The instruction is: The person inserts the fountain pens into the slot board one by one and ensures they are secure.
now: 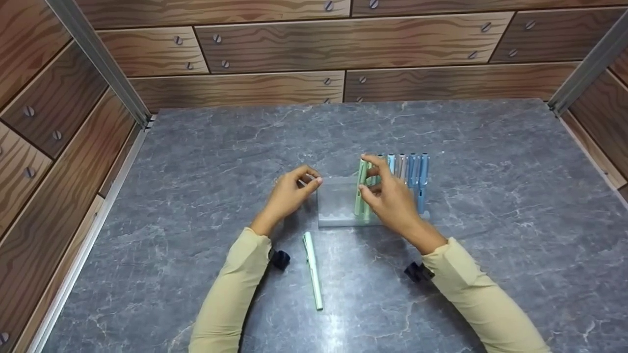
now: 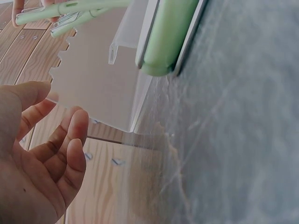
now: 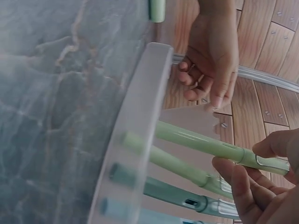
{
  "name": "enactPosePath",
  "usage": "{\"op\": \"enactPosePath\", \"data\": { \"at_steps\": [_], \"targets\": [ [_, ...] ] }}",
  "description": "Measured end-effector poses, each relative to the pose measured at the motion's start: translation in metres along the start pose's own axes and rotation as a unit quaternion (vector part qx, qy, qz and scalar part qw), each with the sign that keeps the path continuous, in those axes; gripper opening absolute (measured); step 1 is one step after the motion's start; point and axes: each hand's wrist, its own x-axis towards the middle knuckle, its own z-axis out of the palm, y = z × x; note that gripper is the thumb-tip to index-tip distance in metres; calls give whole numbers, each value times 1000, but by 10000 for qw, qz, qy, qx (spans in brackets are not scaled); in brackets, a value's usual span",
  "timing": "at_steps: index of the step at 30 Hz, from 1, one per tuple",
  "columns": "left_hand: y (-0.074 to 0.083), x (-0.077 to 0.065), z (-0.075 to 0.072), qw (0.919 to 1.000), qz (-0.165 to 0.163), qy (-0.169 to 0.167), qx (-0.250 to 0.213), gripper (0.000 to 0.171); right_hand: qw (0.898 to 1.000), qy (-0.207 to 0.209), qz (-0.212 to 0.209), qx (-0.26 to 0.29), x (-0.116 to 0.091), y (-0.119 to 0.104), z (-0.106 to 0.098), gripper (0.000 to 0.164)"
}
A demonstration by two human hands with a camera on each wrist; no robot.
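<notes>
A clear plastic pen stand [image 1: 336, 198] with a notched back plate is on the table. My left hand [image 1: 289, 193] pinches its upper left corner between thumb and forefinger, the other fingers loosely bent. My right hand [image 1: 395, 203] holds a light green pen [image 3: 201, 144] by its cap end, thumb on one side and fingers on the other. This pen's lower end is behind the stand's front lip [image 3: 140, 102]. Beside it stand a second light green pen [image 3: 180, 165], a teal pen [image 3: 173, 192] and several blue and grey ones, partly hidden by my right hand.
Another light green pen [image 1: 313, 272] lies loose on the grey marbled table [image 1: 196, 206], in front of the stand and between my forearms. Wood-patterned panels [image 1: 343, 44] rise behind the table and at both sides.
</notes>
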Motion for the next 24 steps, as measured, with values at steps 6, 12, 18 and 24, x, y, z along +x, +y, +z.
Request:
{"op": "enactPosePath", "data": {
  "at_steps": [6, 12, 18, 24],
  "targets": [
    [1, 0, -1, 10000, -52, -19, -3, 19, 9999, -30, -91, -86, -1, 4, 4, 58],
    [2, 0, -1, 10000, -46, -36, -9, 19, 9997, -146, 46, -203, -1, 6, 6, 59],
    [1, 0, -1, 9999, -55, -93, -21, 18, 9992, -234, 100, -296, -1, 6, 5, 59],
    [1, 0, -1, 9999, -112, -73, 20, 18, 9977, -150, -78, -658, 1, 6, 5, 60]
  ]
}}
